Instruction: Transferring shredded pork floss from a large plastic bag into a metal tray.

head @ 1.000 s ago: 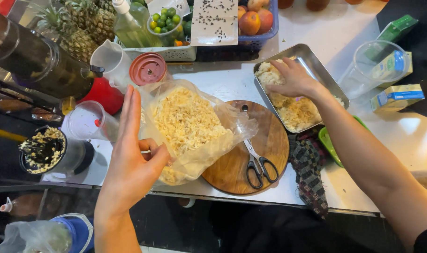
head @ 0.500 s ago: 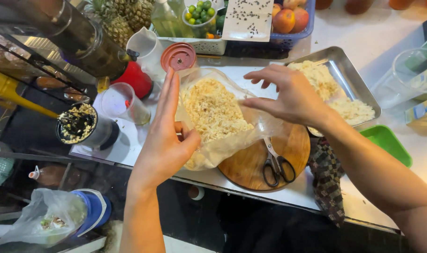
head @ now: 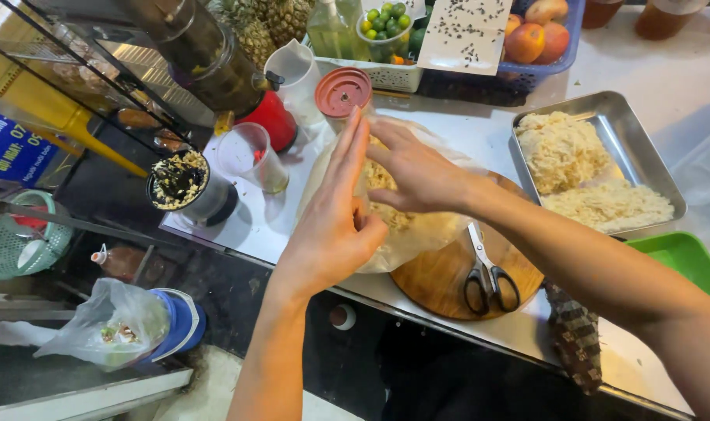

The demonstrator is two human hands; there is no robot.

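My left hand stands on edge with the fingers straight up, and its thumb holds the near rim of a clear plastic bag of pale shredded food. The bag lies partly on a round wooden board. Reaching from the right, my right hand lies palm down over the bag's mouth with loosely spread fingers. What is under the palm is hidden. A steel tray to the right holds two heaps of the same shredded food.
Black scissors lie on the board. A red-lidded jar, a clear cup, a white jug and a juicer stand to the left. Behind are baskets of fruit. A green tray sits at the right. The counter edge runs close in front.
My right hand has come from the steel tray across to the bag's mouth. My left hand kept hold of the bag. The view has shifted left and closer.
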